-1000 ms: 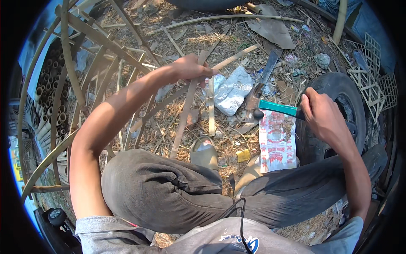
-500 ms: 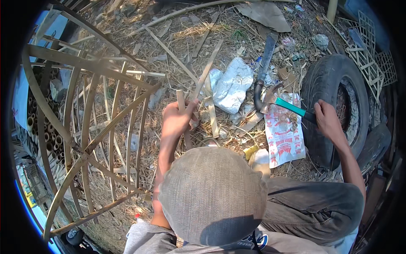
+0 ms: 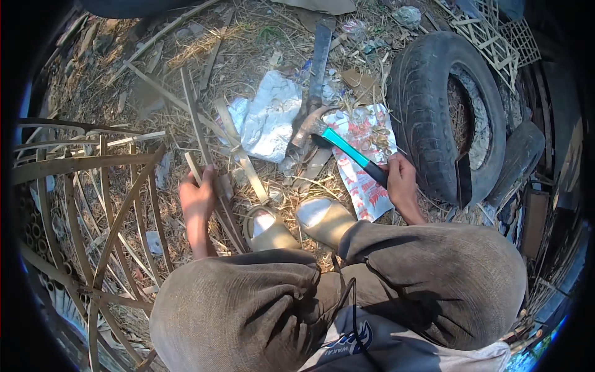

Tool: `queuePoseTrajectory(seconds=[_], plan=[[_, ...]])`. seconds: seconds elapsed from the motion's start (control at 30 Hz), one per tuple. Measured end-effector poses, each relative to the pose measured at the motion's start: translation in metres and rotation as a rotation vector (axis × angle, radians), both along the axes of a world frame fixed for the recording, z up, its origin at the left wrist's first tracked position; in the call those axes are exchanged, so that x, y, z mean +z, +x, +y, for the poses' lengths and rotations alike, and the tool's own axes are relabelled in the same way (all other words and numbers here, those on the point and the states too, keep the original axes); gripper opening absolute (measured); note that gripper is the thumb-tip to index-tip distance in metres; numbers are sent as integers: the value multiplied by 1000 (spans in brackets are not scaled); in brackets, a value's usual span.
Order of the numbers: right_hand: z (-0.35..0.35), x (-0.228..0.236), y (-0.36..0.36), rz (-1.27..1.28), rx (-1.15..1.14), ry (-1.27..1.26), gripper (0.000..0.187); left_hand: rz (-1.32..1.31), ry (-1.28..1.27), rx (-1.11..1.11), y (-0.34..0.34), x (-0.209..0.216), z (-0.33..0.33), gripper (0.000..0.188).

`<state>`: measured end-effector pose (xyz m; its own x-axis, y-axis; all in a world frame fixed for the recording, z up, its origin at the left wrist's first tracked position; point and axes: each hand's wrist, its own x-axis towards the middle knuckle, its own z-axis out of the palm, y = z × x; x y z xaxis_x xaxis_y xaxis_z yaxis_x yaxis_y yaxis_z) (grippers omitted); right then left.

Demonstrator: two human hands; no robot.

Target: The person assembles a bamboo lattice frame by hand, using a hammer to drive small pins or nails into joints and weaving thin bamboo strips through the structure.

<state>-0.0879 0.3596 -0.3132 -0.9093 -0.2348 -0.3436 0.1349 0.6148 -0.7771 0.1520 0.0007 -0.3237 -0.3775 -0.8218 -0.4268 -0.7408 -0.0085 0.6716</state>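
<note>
My left hand (image 3: 199, 197) is closed around bamboo strips (image 3: 196, 118), a long one pointing away from me and a short one crossing at the fingers. My right hand (image 3: 403, 185) grips the black end of a hammer (image 3: 351, 150) with a teal and black handle. The hammer's claw head (image 3: 310, 128) is over the handle end of a machete (image 3: 321, 59) on the ground. Under the hammer is a red and white printed plastic packet (image 3: 377, 192), with small thin pieces scattered on it, too small to name.
A tyre (image 3: 427, 118) stands on the right. A curved bamboo lattice frame (image 3: 80, 164) fills the left. A whitish block (image 3: 271, 116) lies beyond my sandalled feet (image 3: 325, 220). Straw and bamboo offcuts litter the ground. Woven bamboo panels (image 3: 486, 43) are at the far right.
The view has shifted, and both my knees now show. My right hand, still holding the hammer, has come in from beside the tyre to the packet's edge. My left hand keeps hold of the strips.
</note>
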Motion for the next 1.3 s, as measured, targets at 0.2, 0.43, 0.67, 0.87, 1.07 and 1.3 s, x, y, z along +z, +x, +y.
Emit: queuePoseTrajectory(seconds=[0.2, 0.43, 0.67, 0.87, 1.07, 1.3], plan=[[9, -17, 50, 116, 250, 212, 25, -54, 77, -60, 10, 9, 17, 33], [-104, -6, 13, 220, 540, -118, 14, -84, -285, -139, 28, 1, 71, 47], [-210, 18, 22, 240, 660, -356, 18, -186, -551, -273, -10, 10, 81, 77], [-174, 0, 46, 223, 756, -137, 22, -66, -607, -433, -51, -2, 81, 101], [-135, -18, 35, -1, 677, -90, 31, -75, -578, -591, -90, -19, 68, 119], [-139, -17, 21, -48, 570, -182, 34, 257, -177, -253, -96, 3, 28, 109]])
